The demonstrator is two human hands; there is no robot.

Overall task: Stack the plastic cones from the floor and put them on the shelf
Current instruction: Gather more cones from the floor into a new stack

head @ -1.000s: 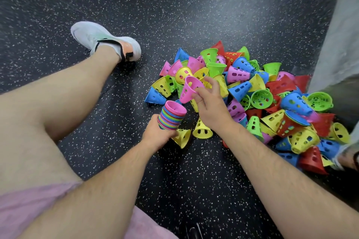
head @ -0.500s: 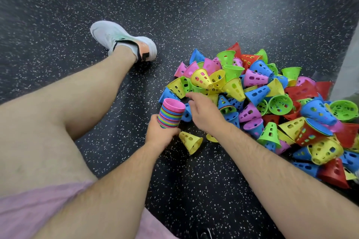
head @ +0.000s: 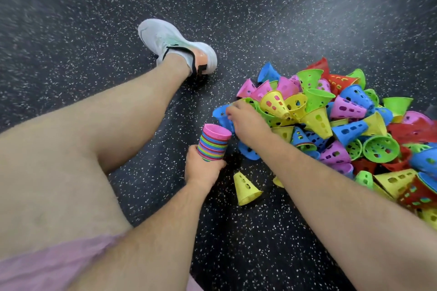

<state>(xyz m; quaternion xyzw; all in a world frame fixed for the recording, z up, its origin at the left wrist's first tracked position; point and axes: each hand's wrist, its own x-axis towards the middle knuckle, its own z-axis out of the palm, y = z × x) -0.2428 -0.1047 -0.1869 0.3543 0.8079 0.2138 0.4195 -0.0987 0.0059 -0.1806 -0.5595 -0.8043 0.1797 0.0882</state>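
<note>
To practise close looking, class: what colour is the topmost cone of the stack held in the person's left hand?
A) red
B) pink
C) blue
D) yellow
B: the stack gripped from below by the left hand ends in a pink cone at its top, above bands of other colours.

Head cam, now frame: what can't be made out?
1. Head view, right hand grip: fingertips hidden behind the hand at the blue cone; pinch or touch unclear.
2. Head view, stack: lower part hidden inside the left hand; count unreadable.
3. Head view, pile: cut off by the right edge.
4. The shelf: outside the frame.
</note>
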